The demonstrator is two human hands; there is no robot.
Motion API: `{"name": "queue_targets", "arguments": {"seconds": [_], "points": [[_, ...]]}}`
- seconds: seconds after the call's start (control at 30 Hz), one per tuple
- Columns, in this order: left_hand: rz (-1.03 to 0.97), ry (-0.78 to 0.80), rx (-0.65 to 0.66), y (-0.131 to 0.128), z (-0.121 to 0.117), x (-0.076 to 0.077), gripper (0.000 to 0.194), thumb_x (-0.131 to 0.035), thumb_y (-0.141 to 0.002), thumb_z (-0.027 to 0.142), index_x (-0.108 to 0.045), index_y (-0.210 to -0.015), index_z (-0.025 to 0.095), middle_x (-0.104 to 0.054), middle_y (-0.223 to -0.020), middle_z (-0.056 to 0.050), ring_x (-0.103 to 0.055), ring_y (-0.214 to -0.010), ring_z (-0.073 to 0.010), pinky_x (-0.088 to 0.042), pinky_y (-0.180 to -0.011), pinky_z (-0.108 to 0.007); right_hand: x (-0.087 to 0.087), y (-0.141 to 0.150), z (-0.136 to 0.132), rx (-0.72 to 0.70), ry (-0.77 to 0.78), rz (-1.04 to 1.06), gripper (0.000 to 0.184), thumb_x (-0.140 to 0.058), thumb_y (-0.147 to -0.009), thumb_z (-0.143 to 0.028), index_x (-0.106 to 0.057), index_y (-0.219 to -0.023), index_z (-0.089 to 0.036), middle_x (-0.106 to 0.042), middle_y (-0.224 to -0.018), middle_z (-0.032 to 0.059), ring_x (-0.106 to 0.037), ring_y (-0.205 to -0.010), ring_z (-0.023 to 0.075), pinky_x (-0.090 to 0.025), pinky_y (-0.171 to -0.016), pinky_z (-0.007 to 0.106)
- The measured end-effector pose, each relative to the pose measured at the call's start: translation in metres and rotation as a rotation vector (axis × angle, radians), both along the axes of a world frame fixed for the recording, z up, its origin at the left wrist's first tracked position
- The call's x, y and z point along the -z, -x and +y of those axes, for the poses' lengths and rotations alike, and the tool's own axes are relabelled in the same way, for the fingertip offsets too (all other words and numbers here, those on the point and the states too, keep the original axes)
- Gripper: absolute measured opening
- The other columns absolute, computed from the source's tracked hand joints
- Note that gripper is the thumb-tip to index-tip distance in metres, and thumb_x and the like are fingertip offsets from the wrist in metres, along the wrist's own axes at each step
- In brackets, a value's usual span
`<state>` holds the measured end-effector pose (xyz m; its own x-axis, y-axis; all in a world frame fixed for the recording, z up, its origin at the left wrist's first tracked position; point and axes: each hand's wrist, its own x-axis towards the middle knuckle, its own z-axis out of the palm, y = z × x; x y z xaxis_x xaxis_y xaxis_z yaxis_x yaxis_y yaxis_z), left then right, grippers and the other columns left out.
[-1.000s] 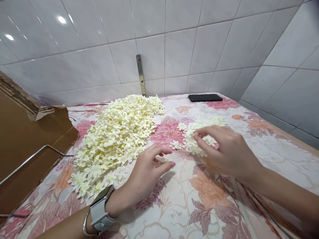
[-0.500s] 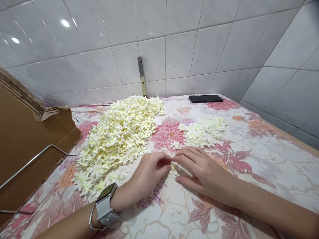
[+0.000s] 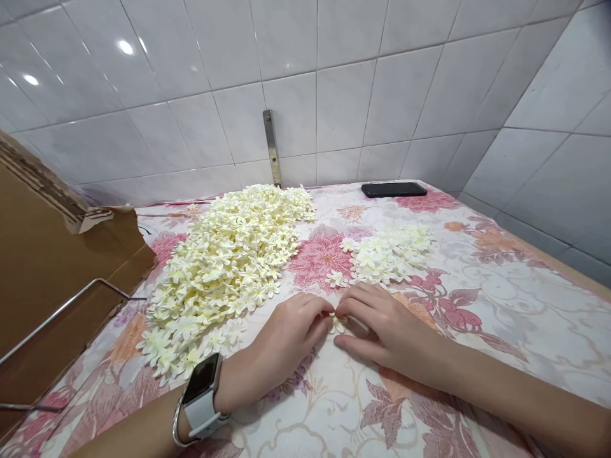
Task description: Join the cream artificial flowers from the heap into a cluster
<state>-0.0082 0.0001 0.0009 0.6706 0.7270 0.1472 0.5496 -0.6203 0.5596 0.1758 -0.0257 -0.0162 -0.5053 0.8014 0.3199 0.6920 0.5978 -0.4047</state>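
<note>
My left hand (image 3: 293, 337), wearing a grey-banded watch (image 3: 203, 388) and a silver bangle (image 3: 178, 420), is closed in a pinch at one small white-yellow flower (image 3: 337, 323). Fingers partly hide that flower. My right hand (image 3: 382, 324) faces it from the other side, index fingertip close to the petals and thumb held apart, so it looks open. A big heap of similar cream flowers (image 3: 233, 248) spreads to the left of my hands. Just beyond my right hand lies a smaller pile of whiter flowers (image 3: 391, 254).
A floral cloth (image 3: 501, 331) covers the table. Near the tiled wall (image 3: 344, 102) lies a black phone (image 3: 394, 189). A cardboard box (image 3: 62, 254) and a bent metal wire (image 3: 62, 312) stand at the left edge. A metal bracket (image 3: 272, 146) is fixed to the wall.
My left hand has shifted slightly right, its fingertips now nearly meeting my right index finger. The flower moved a little right and is more covered. My left wrist has turned, showing the watch face.
</note>
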Motion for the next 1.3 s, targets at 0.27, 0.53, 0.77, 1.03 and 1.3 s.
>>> {"name": "queue_targets", "arguments": {"seconds": [0.27,0.53,0.77,1.03,1.3], "points": [[-0.020,-0.091,0.039,0.001,0.001,0.005,0.012,-0.060,-0.082,0.018,-0.060,-0.093,0.018,-0.065,-0.090,-0.004,-0.059,-0.081,-0.0179,-0.044,-0.070,-0.026,-0.001,-0.001,0.004,0.064,0.122,0.158,0.018,-0.044,-0.089,-0.014,-0.059,-0.080,-0.017,-0.063,-0.079,0.0059,-0.056,-0.075,0.0194,-0.043,-0.068,0.032],[-0.269,0.153,-0.076,-0.001,-0.002,-0.002,0.013,-0.053,-0.087,0.018,-0.064,-0.093,0.017,-0.070,-0.087,-0.002,-0.064,-0.078,-0.0148,-0.046,-0.071,-0.022,-0.010,0.002,-0.005,0.122,0.340,0.279,0.013,-0.049,-0.087,-0.027,-0.058,-0.085,-0.018,-0.061,-0.079,0.0036,-0.055,-0.071,0.0176,-0.041,-0.064,0.029],[-0.493,0.393,-0.143,-0.004,-0.007,-0.003,0.008,-0.060,-0.078,0.013,-0.067,-0.080,0.015,-0.071,-0.077,-0.002,-0.066,-0.072,-0.0146,-0.050,-0.065,-0.020,-0.012,0.005,-0.014,0.147,0.473,0.608,0.011,-0.049,-0.087,-0.028,-0.058,-0.089,-0.022,-0.060,-0.074,-0.0008,-0.056,-0.070,0.0150,-0.042,-0.061,0.024],[-0.641,0.688,-0.245,-0.007,-0.013,-0.011,0.004,-0.069,-0.071,0.018,-0.067,-0.073,0.016,-0.067,-0.070,-0.001,-0.062,-0.068,-0.0131,-0.048,-0.061,-0.020,-0.018,0.001,-0.018,0.056,0.085,0.451,0.021,-0.046,-0.079,-0.008,-0.055,-0.065,-0.020,-0.057,-0.062,-0.0012,-0.052,-0.058,0.0125,-0.037,-0.055,0.024],[-0.695,0.997,-0.233,-0.007,-0.007,-0.014,0.013,-0.075,-0.068,0.024,-0.073,-0.078,0.016,-0.070,-0.077,-0.002,-0.061,-0.071,-0.0108,-0.047,-0.068,-0.019,-0.018,-0.003,-0.013,0.028,0.110,0.447,0.019,-0.050,-0.084,-0.013,-0.064,-0.083,-0.025,-0.064,-0.069,-0.0005,-0.058,-0.064,0.0143,-0.042,-0.059,0.026]]}}
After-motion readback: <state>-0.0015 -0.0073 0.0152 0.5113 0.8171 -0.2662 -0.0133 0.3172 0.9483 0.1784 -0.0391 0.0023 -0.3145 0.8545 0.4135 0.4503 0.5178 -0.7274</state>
